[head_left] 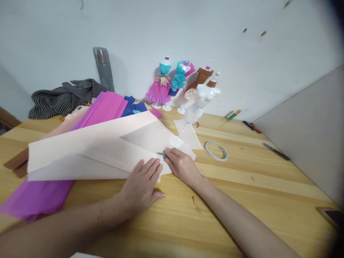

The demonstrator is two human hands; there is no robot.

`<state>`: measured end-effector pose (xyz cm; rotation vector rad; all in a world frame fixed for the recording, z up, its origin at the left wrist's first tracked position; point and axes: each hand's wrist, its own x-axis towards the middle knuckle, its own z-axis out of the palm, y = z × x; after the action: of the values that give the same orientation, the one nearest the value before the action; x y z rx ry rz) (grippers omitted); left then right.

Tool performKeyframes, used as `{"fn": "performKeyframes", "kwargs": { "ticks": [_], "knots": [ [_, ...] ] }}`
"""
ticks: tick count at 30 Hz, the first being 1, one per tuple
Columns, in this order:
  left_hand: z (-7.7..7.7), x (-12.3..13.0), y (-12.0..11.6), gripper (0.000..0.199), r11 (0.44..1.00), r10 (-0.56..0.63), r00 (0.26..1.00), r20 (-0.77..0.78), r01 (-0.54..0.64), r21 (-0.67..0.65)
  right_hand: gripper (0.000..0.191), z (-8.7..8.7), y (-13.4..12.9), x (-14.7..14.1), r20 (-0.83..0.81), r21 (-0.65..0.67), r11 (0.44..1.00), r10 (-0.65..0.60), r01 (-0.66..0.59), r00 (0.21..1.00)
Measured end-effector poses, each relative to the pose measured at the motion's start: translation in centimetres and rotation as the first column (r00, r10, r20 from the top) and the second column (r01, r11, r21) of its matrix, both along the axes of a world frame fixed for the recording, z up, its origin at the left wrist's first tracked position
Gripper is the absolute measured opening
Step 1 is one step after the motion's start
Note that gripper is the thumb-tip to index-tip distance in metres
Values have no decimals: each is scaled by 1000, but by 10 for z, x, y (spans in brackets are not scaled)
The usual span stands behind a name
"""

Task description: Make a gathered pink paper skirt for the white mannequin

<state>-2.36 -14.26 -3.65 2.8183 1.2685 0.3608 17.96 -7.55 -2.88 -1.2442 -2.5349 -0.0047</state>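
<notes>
Nearest the camera, two bare forearms reach in from the bottom edge over the wooden table (242,200). Left of centre, the left hand (141,186) lies palm down, fingers straight and close together, thumb splayed out, pressing the lower edge of the folded pale pink paper (91,150) that spreads across the left half of the frame. Under that sheet, purple tissue paper (34,200) sticks out at lower left, and magenta sheets (107,107) and blue ones (133,106) lie behind it, with a striped cloth (64,96) and a grey metal flask (104,68) at upper left; whether the flask holds anything cannot be told. Just right of the left hand, the right hand (182,166) is curled, fingers closed on a small grey blade (162,155) whose tip meets the paper's fold. Behind it stand a white mini mannequin (200,102) and dressed ones (161,86) by the wall. Further right lie a tape roll (216,150) and, at far right, a dark tool (276,151).
</notes>
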Motion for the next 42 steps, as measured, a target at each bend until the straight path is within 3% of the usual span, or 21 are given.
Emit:
{"fn": "performKeyframes", "kwargs": {
  "ticks": [16, 21, 25, 30, 36, 42],
  "knots": [
    [-1, 0, 0, 70, 1000, 9, 1000, 6, -9, 5, 25, -1, 3, -6, -2, 46, 999, 19, -19, 1000],
    [5, 3, -2, 71, 999, 16, 1000, -20, -15, 33, 27, 0, 4, -5, 17, 44, 999, 12, -12, 1000],
    [13, 3, -3, 67, 993, 101, 994, -51, -98, 62, 30, 3, 4, -2, 49, 39, 999, 27, -29, 998],
    [9, -2, 3, 52, 986, 102, 995, -10, -100, 132, 31, 11, 5, 4, 24, 18, 1000, 14, -15, 1000],
    [4, -6, 13, 16, 954, 3, 999, 33, -13, 299, 34, 29, 5, 10, -29, -139, 990, -26, 22, 999],
    [14, -8, 15, 20, 969, 2, 991, 135, -35, 244, 34, 51, 2, 16, -4, -240, 970, -34, 32, 999]
  ]
}}
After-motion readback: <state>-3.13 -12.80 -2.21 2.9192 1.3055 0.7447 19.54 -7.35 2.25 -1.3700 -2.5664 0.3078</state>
